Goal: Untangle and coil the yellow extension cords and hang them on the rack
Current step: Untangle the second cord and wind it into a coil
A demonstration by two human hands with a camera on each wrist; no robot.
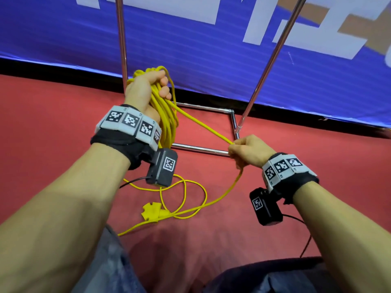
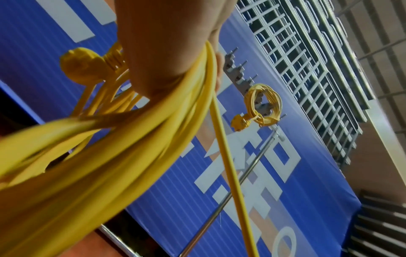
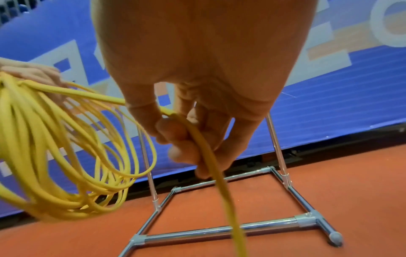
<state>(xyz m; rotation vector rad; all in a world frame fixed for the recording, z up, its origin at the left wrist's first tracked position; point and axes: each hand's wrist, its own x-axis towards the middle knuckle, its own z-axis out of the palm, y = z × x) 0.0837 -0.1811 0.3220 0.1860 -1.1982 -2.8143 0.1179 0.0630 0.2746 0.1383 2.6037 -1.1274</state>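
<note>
On the left, the left hand (image 1: 146, 89) is gripping a bundle of yellow loops (image 1: 167, 121), fingers curled round the top of the coil while the loops are hanging down past the wrist. From that coil a single strand (image 1: 203, 125) is running taut down and rightward to the right hand (image 1: 247, 151), which is pinching it between thumb and curled fingers. Below the right hand the yellow extension cord (image 1: 222, 197) is trailing onto the red floor (image 1: 63, 115), looping near its yellow socket end (image 1: 151, 211). Beyond the hands, the metal rack (image 1: 203, 150) is standing against a blue banner (image 1: 190, 39). In the left wrist view, another coiled cord (image 2: 263, 104) is hanging on the rack's hooks.
</note>
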